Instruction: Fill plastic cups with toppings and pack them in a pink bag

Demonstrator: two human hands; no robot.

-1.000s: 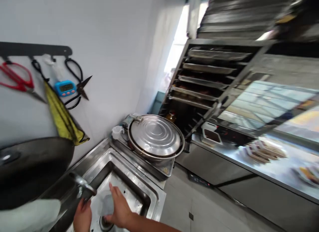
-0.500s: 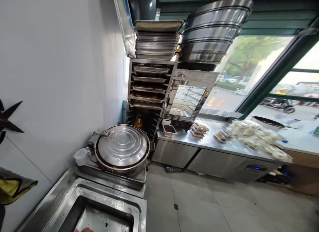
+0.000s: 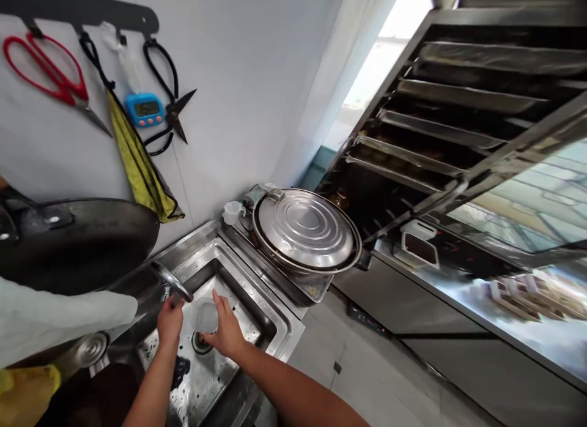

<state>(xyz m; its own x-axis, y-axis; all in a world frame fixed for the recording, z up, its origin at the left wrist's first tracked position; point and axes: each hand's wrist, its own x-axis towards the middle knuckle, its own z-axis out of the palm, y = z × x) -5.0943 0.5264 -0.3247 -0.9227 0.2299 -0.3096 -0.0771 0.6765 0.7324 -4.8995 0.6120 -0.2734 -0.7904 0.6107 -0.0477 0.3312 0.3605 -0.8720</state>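
Over the steel sink my right hand holds a small clear plastic cup, thumb and fingers around its side. The cup hangs above the drain. At the sink's back left, my left hand is closed at the curved metal faucet, just under its spout. The exact grip of the left fingertips is partly hidden. Drops and dark bits lie on the sink's floor.
A large round pan with a metal lid stands beyond the sink, with a plastic measuring cup beside it. Scissors, a blue timer and a yellow cloth hang on the wall. A tray rack rises at right.
The view has swung left and down towards the sink. Both hands are now in sight, the right with a clear cup; earlier only fingertips showed at the bottom edge.
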